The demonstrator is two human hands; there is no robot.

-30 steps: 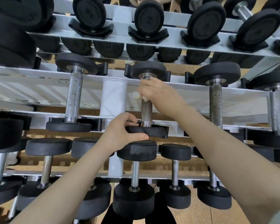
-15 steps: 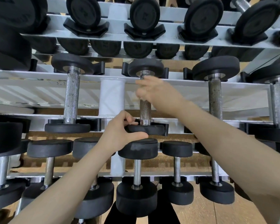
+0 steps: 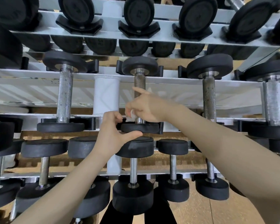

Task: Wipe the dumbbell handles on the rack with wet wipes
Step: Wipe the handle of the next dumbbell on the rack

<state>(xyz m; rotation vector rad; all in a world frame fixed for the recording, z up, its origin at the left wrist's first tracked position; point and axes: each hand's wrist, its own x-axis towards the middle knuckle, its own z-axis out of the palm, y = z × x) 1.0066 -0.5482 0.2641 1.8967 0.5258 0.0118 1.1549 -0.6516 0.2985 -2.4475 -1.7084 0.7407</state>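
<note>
Dumbbell (image 3: 140,97) on the middle shelf of the rack (image 3: 31,92) was the one being cleaned; it lay with its knurled handle (image 3: 139,85) running front to back, its ends seated in black cradles. The right hand (image 3: 145,107) was curled round the near end of that handle, pinching a crumpled white wet wipe (image 3: 131,115) against the metal, index finger sticking up along the bar. The left hand (image 3: 113,135) gripped the near black end of the same dumbbell, thumb under its rim and fingers bent over the top. More dumbbells lay on either side on the same shelf, others on the shelves above and below. A white upright post (image 3: 106,96) of the rack stood just left of the hands.
</note>
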